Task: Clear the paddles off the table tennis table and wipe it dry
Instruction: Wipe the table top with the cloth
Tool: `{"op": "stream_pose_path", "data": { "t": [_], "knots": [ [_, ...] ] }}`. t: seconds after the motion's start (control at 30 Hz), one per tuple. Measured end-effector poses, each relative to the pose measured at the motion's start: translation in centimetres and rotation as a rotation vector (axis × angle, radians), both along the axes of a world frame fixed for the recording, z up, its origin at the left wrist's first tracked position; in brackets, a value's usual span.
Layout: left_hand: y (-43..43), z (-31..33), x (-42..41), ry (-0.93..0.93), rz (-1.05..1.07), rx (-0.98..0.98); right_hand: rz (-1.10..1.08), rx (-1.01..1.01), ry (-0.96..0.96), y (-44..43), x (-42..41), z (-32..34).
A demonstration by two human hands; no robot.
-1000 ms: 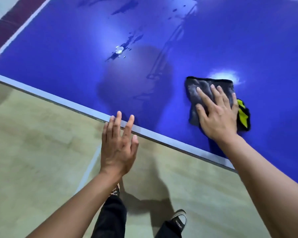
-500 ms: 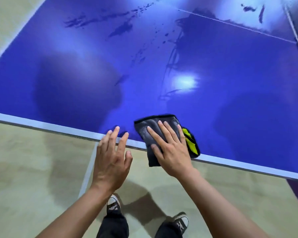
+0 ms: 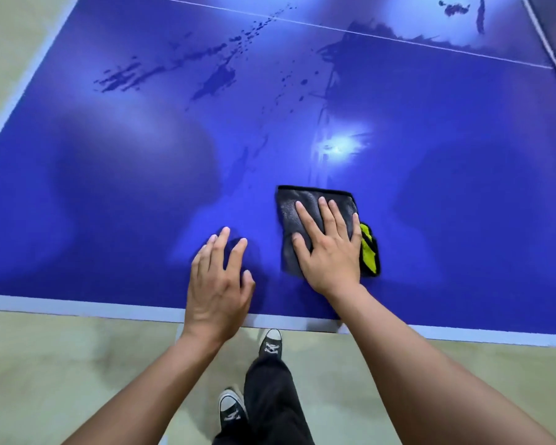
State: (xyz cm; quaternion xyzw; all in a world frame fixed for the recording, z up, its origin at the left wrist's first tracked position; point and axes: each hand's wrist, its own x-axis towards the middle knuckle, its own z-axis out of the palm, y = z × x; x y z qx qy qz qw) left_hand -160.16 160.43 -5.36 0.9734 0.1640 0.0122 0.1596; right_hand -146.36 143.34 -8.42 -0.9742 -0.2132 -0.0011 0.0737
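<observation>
The blue table tennis table (image 3: 109, 194) fills most of the head view. A folded grey cloth (image 3: 291, 213) with a yellow-green patch lies near the table's front edge. My right hand (image 3: 328, 248) presses flat on the cloth with straight fingers. To its left, my left hand (image 3: 217, 281) lies over the bare blue surface just past the white front edge, fingers spread and holding nothing. Dark wet streaks and droplets (image 3: 212, 83) mark the far middle of the table. No paddle is in view.
A thin white line (image 3: 366, 33) crosses the far part of the table. More wet patches (image 3: 456, 8) show at the top right. Pale floor (image 3: 61, 374) lies in front of the table, with my dark trousers and sneakers (image 3: 270, 345) below the edge.
My right hand has pushed the cloth from the front edge farther onto the table. My left hand has moved forward from the edge onto the blue surface. One foot has stepped toward the table.
</observation>
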Motion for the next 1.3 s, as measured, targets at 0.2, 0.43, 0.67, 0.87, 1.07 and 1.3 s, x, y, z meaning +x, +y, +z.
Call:
{"op": "stream_pose_path", "data": {
  "t": [0.2,0.43,0.67,0.87,1.07,1.3],
  "knots": [
    [4.8,0.1,8.7,-0.118,-0.042,0.045,-0.033,0.013,0.024,3.1,10.4,0.0],
    [12.9,-1.4,23.1,-0.111,-0.105,0.075,-0.047,0.017,0.042,8.0,27.2,0.0],
    [15.3,-2.8,26.1,-0.127,-0.1,0.077,-0.055,-0.015,0.082,12.2,41.5,0.4],
    [15.0,-2.6,26.6,-0.104,-0.082,0.054,-0.061,-0.012,0.065,14.5,49.3,0.0],
    [15.2,-2.7,26.9,-0.107,-0.08,0.053,-0.051,-0.019,0.054,16.0,52.6,-0.1],
    [15.1,-2.5,26.9,-0.103,-0.081,0.083,0.017,-0.025,0.045,16.5,48.0,0.4]
  ]
}}
